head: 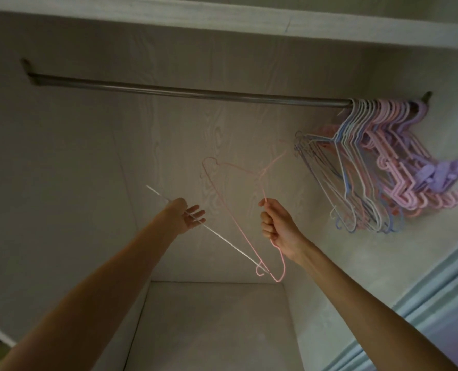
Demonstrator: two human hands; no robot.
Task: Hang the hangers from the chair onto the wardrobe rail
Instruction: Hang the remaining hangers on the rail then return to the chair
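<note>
Right hand grip: the right hand (276, 226) is closed in a fist around the thin wire of a pink hanger (238, 210), and it holds the wire near one lower corner of the hanger.
Left hand grip: the left hand (189, 215) has the fingers loosely spread, and a white hanger (222, 238) lies across the palm and fingers; I cannot tell if the thumb presses on it.
Pink hanger: it is in the air between the two hands, tilted, with its hook end (209, 163) pointing up and to the left, well below the rail.
White hanger: only one straight side shows clearly, going from upper left past the left hand down to the lower right; its low end crosses the low corner of the pink hanger, and they seem to touch there.
Wardrobe rail: the metal rail (190, 92) runs across the wardrobe under the top shelf (222, 20); most of its length is bare.
Hung hangers: a dense bunch of hangers (377, 167) in white, blue, pink and purple hangs at the right end of the rail, close to the side wall.
Wardrobe inside: a pale back panel (115, 156) with wood grain and a light floor board (211, 330) below.
</note>
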